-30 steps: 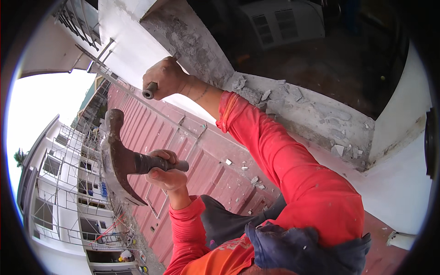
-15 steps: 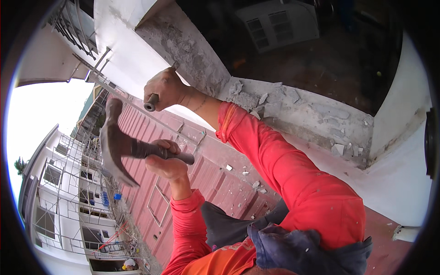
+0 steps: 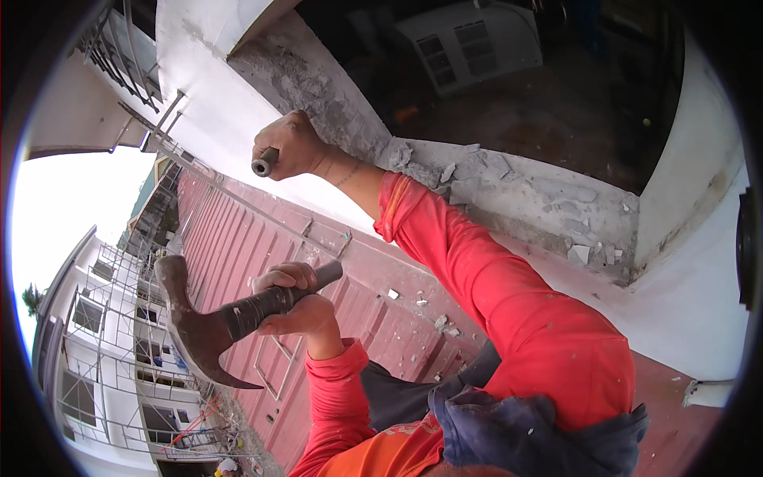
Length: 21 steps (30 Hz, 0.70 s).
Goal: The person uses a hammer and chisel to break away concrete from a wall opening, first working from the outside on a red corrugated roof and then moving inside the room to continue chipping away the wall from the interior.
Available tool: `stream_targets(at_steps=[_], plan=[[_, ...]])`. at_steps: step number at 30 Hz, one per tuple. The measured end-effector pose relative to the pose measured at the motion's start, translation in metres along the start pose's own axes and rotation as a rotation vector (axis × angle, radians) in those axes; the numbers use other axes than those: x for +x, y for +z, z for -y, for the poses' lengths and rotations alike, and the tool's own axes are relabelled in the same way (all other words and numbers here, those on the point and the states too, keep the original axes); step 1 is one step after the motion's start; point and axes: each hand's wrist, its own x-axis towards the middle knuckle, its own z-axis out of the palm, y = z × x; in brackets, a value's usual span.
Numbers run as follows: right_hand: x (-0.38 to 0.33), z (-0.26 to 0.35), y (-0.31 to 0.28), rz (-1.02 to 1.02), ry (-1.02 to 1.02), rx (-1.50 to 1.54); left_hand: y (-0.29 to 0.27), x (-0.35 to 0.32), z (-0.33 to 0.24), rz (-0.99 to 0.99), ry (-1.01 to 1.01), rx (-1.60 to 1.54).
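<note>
My left hand (image 3: 296,300) is wrapped round the dark-taped handle of a claw hammer (image 3: 208,332), whose rusty head points to the left. In my right hand (image 3: 292,145), up and a little right of the hammer, a round metal chisel (image 3: 266,162) is gripped in a fist. Its blunt end sticks out toward the lower left; its tip is hidden behind the fist. That fist is beside the rough, chipped concrete edge (image 3: 314,91) of a wall opening. Hammer and chisel are apart.
Broken concrete pieces (image 3: 477,171) lie along the opening's ledge, with a dark room and a white panelled object (image 3: 469,44) beyond. Below is a red ribbed roof (image 3: 238,262) with scattered rubble. A white building (image 3: 87,334) with scaffolding stands at the left.
The hammer head has swung down, away from the chisel, and its handle now slants up to the right. My right hand keeps its grip on the chisel. The view has shifted slightly.
</note>
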Motion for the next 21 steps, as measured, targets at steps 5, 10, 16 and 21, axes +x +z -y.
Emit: stream_targets(at_steps=[5,10,16,21], plan=[[0.005,-0.01,-0.011,0.001,0.059,-0.098,0.002,-0.007,0.018,-0.03,-0.456,0.421],[0.013,0.025,-0.025,0.072,-0.069,0.002,-0.036,-0.029,-0.015,-0.1,-0.262,0.267],[0.055,0.036,-0.002,0.208,-0.234,-0.065,-0.084,-0.047,-0.056,-0.025,-0.285,0.448],[0.091,0.013,0.035,0.072,-0.289,-0.068,-0.095,-0.036,-0.052,0.006,-0.339,0.433]])
